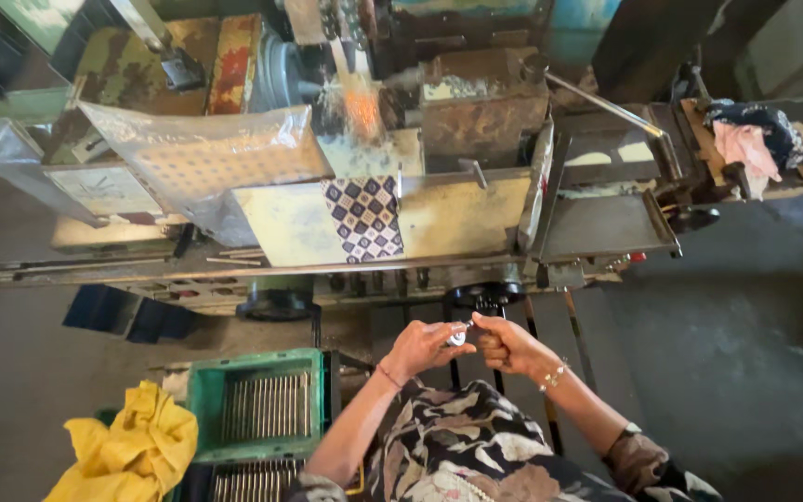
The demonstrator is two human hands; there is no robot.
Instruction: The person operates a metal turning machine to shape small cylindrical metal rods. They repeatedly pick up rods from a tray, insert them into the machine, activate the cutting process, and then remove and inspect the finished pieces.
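Silvery metal, a small shiny piece, sits pinched between my two hands in front of the worn yellow machine.
Left hand curls shut on it, right hand closes around its other end; I judge a fitting step, needing steady alignment. Its long axis seems left-right, though too small to tell.

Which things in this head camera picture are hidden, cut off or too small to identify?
- Small shiny object: held between the left hand and right hand; too small and covered by fingers to identify.
- Green crate: holds thin metal rods; its lower part is cut off by the bottom edge.
- Yellow cloth: cut off at the bottom edge.
- Machine: its rear is blurred by sparks.
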